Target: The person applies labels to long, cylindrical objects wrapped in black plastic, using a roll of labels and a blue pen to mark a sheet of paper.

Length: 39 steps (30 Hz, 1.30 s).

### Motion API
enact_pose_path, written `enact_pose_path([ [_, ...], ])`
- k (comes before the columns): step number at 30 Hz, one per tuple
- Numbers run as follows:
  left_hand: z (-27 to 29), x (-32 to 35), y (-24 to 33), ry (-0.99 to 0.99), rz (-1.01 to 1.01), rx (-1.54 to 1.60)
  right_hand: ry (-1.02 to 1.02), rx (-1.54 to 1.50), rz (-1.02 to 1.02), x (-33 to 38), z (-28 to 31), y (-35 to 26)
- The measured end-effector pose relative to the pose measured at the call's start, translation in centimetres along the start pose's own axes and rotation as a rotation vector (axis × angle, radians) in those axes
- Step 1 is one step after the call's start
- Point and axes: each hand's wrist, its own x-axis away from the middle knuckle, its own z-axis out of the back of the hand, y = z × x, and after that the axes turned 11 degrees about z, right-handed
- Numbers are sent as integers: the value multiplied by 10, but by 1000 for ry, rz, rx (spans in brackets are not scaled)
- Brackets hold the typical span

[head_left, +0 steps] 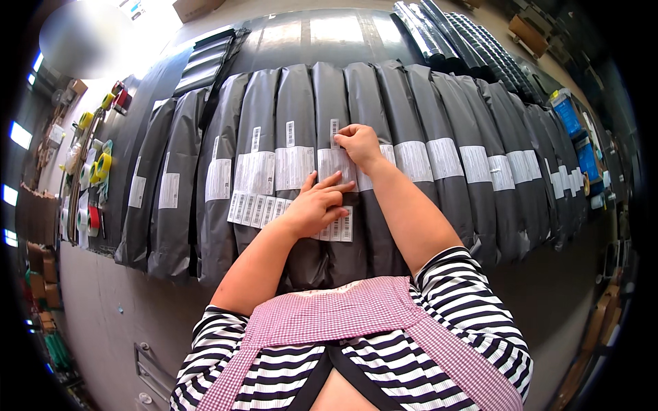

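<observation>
My right hand (360, 146) pinches the lower part of a narrow white barcode sticker (334, 129), which lies along a long grey plastic-wrapped package (330, 89). Just below the sticker is a larger white label (329, 162) on the same package. My left hand (317, 205) lies with its fingers spread over a sheet of barcode stickers (255, 209), covering its middle. This sheet stretches across several packages. Two neighbouring packages to the left carry a barcode sticker (290, 134) and a barcode sticker (256, 139) above their large labels.
More grey packages (473, 123) lie side by side to the right, many with white labels. Flat dark bags (204, 61) are stacked at the back left. Shiny black rolls (439, 34) lie at the back right. Tape rolls (103, 164) stand left; blue boxes (565, 109) right.
</observation>
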Motion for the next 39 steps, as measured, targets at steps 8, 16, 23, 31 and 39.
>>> enact_pose_path([
  [8, 3, -1, 1, -8, -5, 7, 44, 131, 170, 3, -2, 8],
  [16, 3, 2, -1, -1, 5, 28, 91, 380, 221, 0, -10, -1],
  [23, 2, 0, 0, 12, 1, 52, 169, 593, -1, -32, -19, -9],
  [31, -1, 2, -5, 17, -9, 53, -47, 648, -9, -15, -12, -16],
  [39, 0, 1, -6, 24, -23, 120, -17, 473, 172, 37, 14, -18],
])
